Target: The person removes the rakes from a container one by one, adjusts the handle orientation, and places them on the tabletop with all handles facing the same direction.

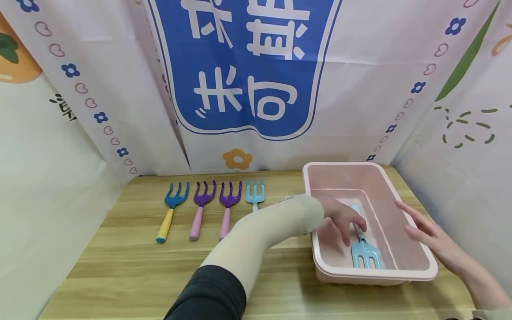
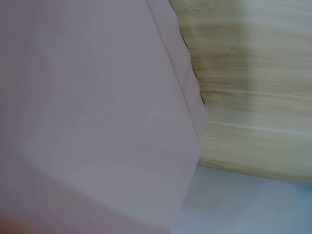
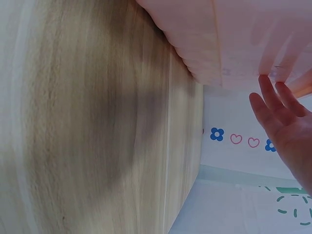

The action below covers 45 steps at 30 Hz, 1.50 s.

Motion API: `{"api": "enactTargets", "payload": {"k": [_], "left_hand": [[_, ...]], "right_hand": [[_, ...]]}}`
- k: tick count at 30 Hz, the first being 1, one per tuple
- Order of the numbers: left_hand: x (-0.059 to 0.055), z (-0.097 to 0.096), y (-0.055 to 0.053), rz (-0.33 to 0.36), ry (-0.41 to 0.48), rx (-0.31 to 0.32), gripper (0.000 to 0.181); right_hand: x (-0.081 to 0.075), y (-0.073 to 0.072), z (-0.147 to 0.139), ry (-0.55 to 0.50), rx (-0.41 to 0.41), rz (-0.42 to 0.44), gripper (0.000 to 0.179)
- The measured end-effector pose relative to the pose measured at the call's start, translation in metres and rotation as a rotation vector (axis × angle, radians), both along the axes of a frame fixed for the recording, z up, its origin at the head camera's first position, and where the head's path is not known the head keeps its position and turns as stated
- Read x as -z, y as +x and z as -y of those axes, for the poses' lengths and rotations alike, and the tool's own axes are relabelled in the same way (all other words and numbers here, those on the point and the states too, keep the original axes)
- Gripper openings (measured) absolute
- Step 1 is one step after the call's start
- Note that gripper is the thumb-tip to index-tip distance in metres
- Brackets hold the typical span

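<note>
My left hand [image 1: 343, 218] reaches into a pink plastic basin [image 1: 376, 276], over a light-blue hand fork [image 1: 366, 255] on its floor. One finger crosses above the fork's handle, and the thumb hangs beside it with a visible gap; whether any finger touches the handle is hard to see. The fork's tines face the near wall. Against the basin's right side rests my right hand [image 1: 430, 233], fingers extended at the rim. In the right wrist view, the straight fingers of the right hand [image 3: 282, 117] meet the outer wall. Only the basin's wall [image 2: 107, 107] fills most of the left wrist view.
Left of the basin, hand forks stand in a row on the wooden table [image 1: 132, 271]: a blue-and-yellow one [image 1: 170, 213], two purple-and-pink ones [image 1: 198, 211] and a light-blue one [image 1: 255, 195], partly hidden by my left arm. Printed cloth [image 1: 352, 89] walls the back and sides.
</note>
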<state>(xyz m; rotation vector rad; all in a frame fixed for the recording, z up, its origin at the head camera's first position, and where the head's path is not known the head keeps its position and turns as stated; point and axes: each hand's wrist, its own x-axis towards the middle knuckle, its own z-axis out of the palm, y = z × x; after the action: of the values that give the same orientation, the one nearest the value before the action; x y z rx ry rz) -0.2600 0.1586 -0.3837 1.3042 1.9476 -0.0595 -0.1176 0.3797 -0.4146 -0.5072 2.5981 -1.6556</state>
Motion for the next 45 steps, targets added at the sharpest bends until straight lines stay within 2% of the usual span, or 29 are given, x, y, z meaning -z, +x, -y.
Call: {"api": "enactTargets", "payload": {"k": [2, 8, 9, 15, 21, 26, 30, 35, 39, 45], "left_hand": [[0.000, 0.000, -0.001, 0.037, 0.016, -0.038, 0.060], [0.002, -0.002, -0.004, 0.072, 0.081, -0.049, 0.053], [0.001, -0.002, -0.004, 0.062, 0.078, -0.046, 0.055], [-0.004, 0.004, -0.006, 0.040, -0.031, -0.172, 0.066], [-0.007, 0.005, -0.010, 0.066, -0.014, -0.167, 0.062], [-0.007, 0.005, -0.012, 0.066, -0.028, -0.206, 0.056], [-0.007, 0.006, -0.012, 0.014, -0.093, -0.194, 0.054], [-0.011, 0.007, -0.012, -0.082, -0.162, -0.166, 0.054], [-0.013, 0.008, -0.011, -0.132, -0.221, -0.151, 0.049], [-0.013, 0.010, -0.010, -0.180, -0.282, -0.067, 0.038]], "right_hand": [[0.001, 0.001, -0.001, 0.000, 0.001, 0.001, 0.059], [0.002, 0.002, -0.001, -0.009, 0.002, 0.004, 0.059], [0.002, 0.002, -0.002, -0.011, 0.001, 0.005, 0.059], [0.001, 0.000, -0.001, -0.011, -0.002, 0.006, 0.059], [0.000, -0.002, 0.000, -0.014, -0.005, 0.003, 0.060], [0.000, -0.002, 0.000, -0.015, -0.006, 0.000, 0.060], [0.000, 0.000, -0.001, -0.015, -0.003, -0.001, 0.060], [-0.001, 0.000, -0.001, -0.016, -0.004, -0.018, 0.060], [-0.001, 0.000, -0.001, -0.013, -0.006, -0.021, 0.059], [-0.001, 0.000, 0.000, -0.017, -0.009, -0.024, 0.058]]}}
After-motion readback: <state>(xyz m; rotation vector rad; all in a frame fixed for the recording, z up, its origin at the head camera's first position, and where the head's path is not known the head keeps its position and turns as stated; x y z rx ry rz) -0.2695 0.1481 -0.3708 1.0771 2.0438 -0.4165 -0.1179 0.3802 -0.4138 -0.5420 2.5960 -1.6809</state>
